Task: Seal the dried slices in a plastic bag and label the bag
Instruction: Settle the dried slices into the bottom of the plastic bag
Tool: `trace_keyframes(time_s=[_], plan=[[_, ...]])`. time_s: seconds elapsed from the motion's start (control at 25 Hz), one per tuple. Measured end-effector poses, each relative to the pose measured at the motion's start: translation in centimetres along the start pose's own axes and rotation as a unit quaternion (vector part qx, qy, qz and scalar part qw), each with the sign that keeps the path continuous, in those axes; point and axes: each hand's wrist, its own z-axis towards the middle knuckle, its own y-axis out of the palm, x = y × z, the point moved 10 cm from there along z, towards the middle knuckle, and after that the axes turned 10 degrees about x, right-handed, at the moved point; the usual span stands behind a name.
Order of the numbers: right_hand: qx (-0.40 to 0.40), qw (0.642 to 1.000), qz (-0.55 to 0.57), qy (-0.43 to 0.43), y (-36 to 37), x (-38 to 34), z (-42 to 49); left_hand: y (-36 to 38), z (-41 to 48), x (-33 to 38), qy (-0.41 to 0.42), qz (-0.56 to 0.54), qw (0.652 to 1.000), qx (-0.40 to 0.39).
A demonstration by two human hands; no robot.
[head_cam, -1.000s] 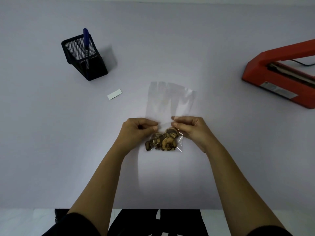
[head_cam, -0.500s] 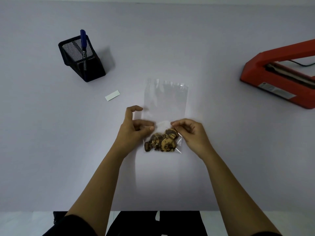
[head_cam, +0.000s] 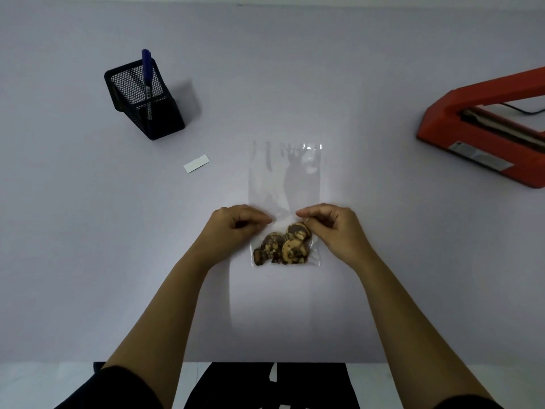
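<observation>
Both hands, left (head_cam: 236,228) and right (head_cam: 333,228), pinch a clear plastic bag (head_cam: 284,178) lying flat, brown dried slices (head_cam: 283,246) bunched at its bottom.

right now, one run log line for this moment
stage: pre-seal | left hand: pinching bag | right hand: pinching bag | slices: inside | label: unused

A clear plastic bag (head_cam: 284,175) lies flat on the pale table (head_cam: 88,231), its open end pointing away from the person. The dried slices (head_cam: 283,246) are bunched at its near end. The left hand (head_cam: 236,224) and right hand (head_cam: 333,224) each pinch the bag just above the slices, 1 on each side. To the left lies a small white label (head_cam: 196,163), beyond it a black mesh holder (head_cam: 144,101) with 1 blue pen (head_cam: 147,72). An orange heat sealer (head_cam: 483,128) sits far right.
</observation>
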Motion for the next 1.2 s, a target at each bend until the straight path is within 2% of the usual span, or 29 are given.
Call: trace_keyframes(time_s=[0.2,0.56,0.68,0.8,0.92,1.04,1.2], plan=[[-0.024,0.999,-0.038,-0.014,0.3,-0.1,0.3,0.1,0.4,-0.2,-0.002,0.030,0.999,-0.012],[-0.014,0.993,-0.116,-0.034,0.4,-0.8,0.3,0.1,0.7,0.1,-0.011,0.077,0.997,-0.008],[0.014,0.972,-0.220,-0.078,0.7,-1.9,0.6,0.2,0.8,0.8,0.014,0.123,0.992,0.015],[0.036,0.950,-0.293,-0.107,1.0,-2.7,0.6,0.2,0.8,1.6,0.050,0.151,0.985,0.071],[0.060,0.934,-0.336,-0.106,0.4,-2.8,0.8,-0.4,0.6,1.4,0.061,0.178,0.972,0.143],[0.075,0.933,-0.336,-0.106,-0.2,-2.9,1.2,-0.5,0.2,2.2,0.094,0.241,0.947,0.193],[0.055,0.932,-0.339,-0.114,1.1,-3.4,2.0,1.0,0.7,3.7,0.147,0.248,0.948,0.137]])
